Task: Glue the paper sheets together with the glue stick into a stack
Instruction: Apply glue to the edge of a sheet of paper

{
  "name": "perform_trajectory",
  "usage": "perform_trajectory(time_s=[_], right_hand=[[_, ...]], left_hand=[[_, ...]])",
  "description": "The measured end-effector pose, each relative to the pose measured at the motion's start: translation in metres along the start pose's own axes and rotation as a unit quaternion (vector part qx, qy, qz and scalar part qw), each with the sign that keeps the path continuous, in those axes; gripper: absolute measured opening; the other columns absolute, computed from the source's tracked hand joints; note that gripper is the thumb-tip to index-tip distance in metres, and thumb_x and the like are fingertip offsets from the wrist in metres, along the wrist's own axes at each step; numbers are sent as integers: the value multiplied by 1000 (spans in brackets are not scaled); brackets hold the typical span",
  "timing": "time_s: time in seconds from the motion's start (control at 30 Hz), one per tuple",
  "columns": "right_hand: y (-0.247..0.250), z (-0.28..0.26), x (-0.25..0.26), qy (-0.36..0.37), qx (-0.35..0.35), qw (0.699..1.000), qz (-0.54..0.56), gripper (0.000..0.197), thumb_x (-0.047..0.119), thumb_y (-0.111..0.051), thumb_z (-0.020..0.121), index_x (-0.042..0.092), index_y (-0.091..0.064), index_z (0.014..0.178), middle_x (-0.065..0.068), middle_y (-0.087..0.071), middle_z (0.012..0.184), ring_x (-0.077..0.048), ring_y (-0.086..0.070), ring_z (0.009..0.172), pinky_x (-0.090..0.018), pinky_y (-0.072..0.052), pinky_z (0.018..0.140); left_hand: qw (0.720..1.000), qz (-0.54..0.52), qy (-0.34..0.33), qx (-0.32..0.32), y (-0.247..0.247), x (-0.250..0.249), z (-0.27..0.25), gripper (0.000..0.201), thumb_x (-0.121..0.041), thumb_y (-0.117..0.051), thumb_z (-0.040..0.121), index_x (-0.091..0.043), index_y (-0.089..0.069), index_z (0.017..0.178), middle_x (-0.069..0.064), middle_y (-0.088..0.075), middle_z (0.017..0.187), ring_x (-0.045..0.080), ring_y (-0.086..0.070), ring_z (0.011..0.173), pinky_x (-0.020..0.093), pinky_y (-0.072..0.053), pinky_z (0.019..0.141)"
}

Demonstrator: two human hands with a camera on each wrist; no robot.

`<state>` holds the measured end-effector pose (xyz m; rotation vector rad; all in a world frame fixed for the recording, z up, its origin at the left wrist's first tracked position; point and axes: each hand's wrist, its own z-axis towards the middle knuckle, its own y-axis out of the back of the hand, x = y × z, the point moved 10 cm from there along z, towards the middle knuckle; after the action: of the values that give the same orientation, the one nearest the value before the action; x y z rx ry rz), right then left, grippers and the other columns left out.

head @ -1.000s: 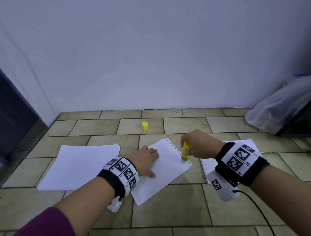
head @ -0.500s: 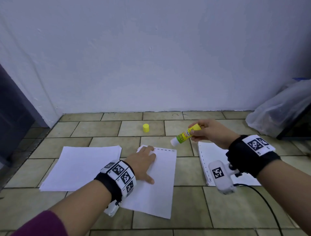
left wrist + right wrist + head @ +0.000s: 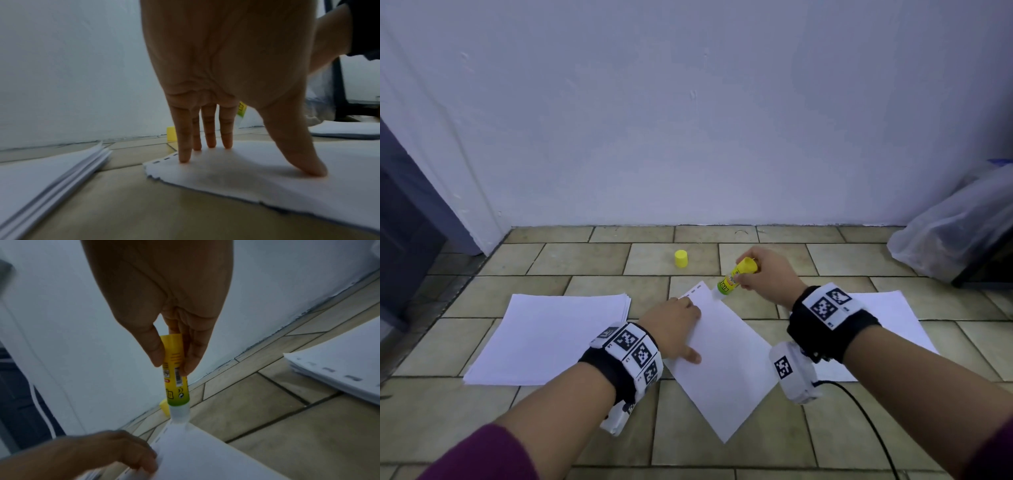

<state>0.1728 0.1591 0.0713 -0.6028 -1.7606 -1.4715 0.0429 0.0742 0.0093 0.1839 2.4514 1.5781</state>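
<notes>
The single white paper sheet with a perforated far edge (image 3: 726, 359) lies flat and skewed on the beige tiled floor (image 3: 585, 425), one corner pointing toward the person; it serves as the landmark below.

The left hand (image 3: 674, 325) rests on the left part of this sheet. Its fingers (image 3: 207, 129) are straight and spread slightly, fingertips and thumb pressing the paper down near the perforated edge. A banded wrist strap with black-and-white square markers (image 3: 631, 353) sits behind the hand.

The right hand (image 3: 767, 274) is at the far corner of the sheet. Thumb and fingers pinch the upper part of the yellow-and-green glue stick (image 3: 734, 275). The stick is tilted, uncapped, and its white tip touches the sheet at the far corner, just beside the perforations. A black wrist strap with square markers (image 3: 828, 315) is worn on this arm, and a black cable (image 3: 873, 425) trails from it toward the person.

Left of the sheet, apart from it, lies a thick stack of plain white paper (image 3: 551, 335). Right of the sheet, partly hidden by the right forearm, lies a second pile of perforated white paper (image 3: 893, 318).

Beyond the sheet, the small yellow cylindrical cap (image 3: 681, 258) stands on the floor, apart from the glue stick. Farther right of the sheet, a translucent plastic bag (image 3: 955, 226) leans by the white wall (image 3: 688, 120).
</notes>
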Motion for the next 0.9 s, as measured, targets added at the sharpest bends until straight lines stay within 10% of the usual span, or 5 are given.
perform_trajectory(time_s=[0.9], right_hand=[[-10,-79,8,130,214,895,-369,26,7,-59,89,19,-61,112,11,-41,76,-16,-47,80,-18,-35,56]], left_hand=[[999,-32,-10,1,-7,10,1,83,-45,-75,77,-20,-33,144,-3,-33,145,17,-33,133,32,-31,110]])
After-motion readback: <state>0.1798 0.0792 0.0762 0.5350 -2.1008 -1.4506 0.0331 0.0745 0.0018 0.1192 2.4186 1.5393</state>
